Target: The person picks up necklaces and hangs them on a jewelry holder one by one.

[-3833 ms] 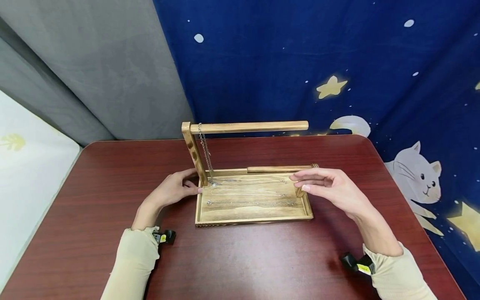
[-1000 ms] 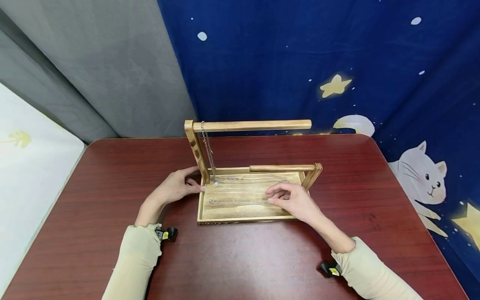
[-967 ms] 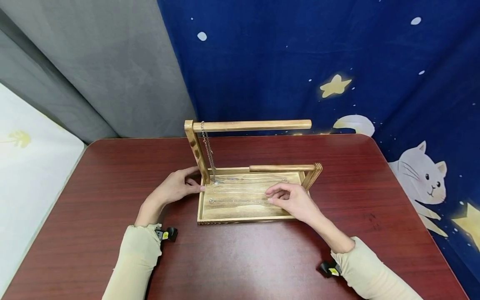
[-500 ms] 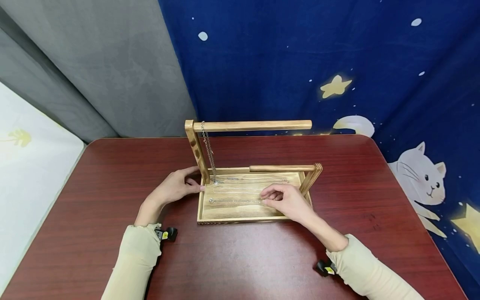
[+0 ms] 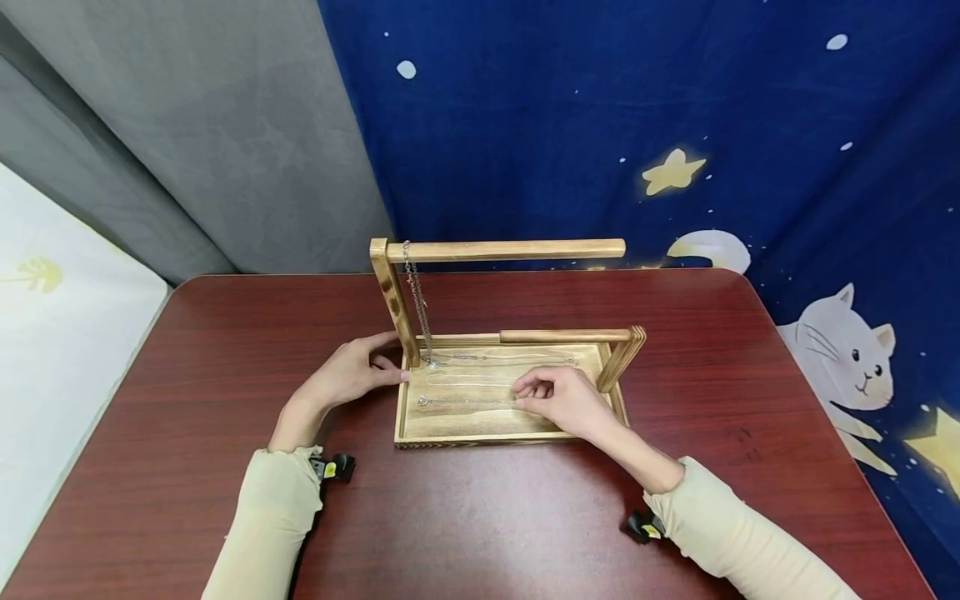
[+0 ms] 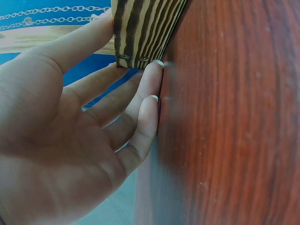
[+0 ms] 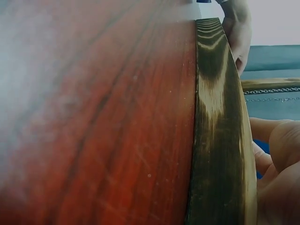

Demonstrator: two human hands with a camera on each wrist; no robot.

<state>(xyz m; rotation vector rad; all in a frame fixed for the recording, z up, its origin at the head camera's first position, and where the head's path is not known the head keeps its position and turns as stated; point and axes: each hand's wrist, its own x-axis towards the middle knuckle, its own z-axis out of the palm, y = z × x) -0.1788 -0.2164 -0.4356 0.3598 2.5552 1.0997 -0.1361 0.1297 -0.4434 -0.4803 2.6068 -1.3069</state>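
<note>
A wooden jewelry stand (image 5: 498, 250) has a tray base, and thin silver necklaces lie in rows inside. Several chains (image 5: 417, 300) hang from the left of its upper bar. My left hand (image 5: 347, 372) holds the tray's left end, thumb over the edge and fingers behind the post; the left wrist view shows the fingers at the striped wood end (image 6: 143, 33). Over the tray, my right hand (image 5: 562, 400) pinches the front necklace (image 5: 461, 402) with thumb and forefinger, hiding its right part. The right wrist view shows the tray's front wall (image 7: 213, 126), with fingers partly hidden behind it.
The stand rests on a reddish-brown table (image 5: 480, 517). A lower bar (image 5: 562, 337) runs along the tray's back to a slanted right post (image 5: 621, 358). Behind the table hang a grey curtain (image 5: 225, 125) and a blue starry curtain (image 5: 525, 125).
My right hand has left the right post and come down to the front necklace, then slid slightly left along it. The left hand stays at the tray's left end.
</note>
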